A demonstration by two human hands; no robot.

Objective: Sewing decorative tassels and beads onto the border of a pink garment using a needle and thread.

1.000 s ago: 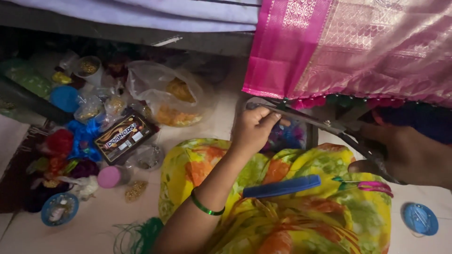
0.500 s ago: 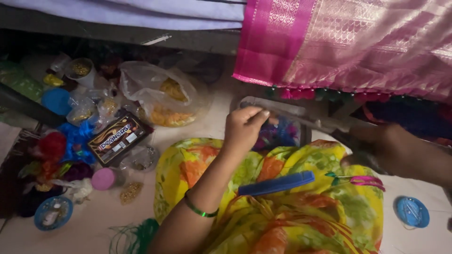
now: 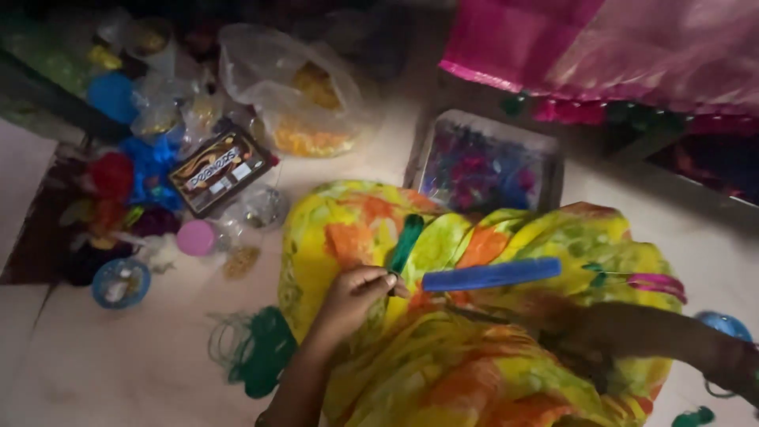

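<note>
On the floor (image 3: 142, 372) at the left, a blue round tub (image 3: 120, 282), a pink lid (image 3: 195, 237) and a dark printed box (image 3: 221, 170) are lying among clear bags. Near the lower edge, green thread (image 3: 257, 348) is sitting just beside the yellow-orange cloth (image 3: 474, 348). The left hand (image 3: 353, 296) is pinching its fingertips shut on a green strip (image 3: 405, 243) over that cloth. A blue strip (image 3: 490, 275) is lying just right of it. The right hand (image 3: 585, 336) is blurring; its grip cannot be told.

Pink cloth (image 3: 601, 47) hanging at top right, tray of shiny bits (image 3: 482, 166), clear bag (image 3: 292, 103), dark box (image 3: 221, 170), pink lid (image 3: 195, 237), green thread (image 3: 257, 352) on the floor (image 3: 118, 372)
</note>
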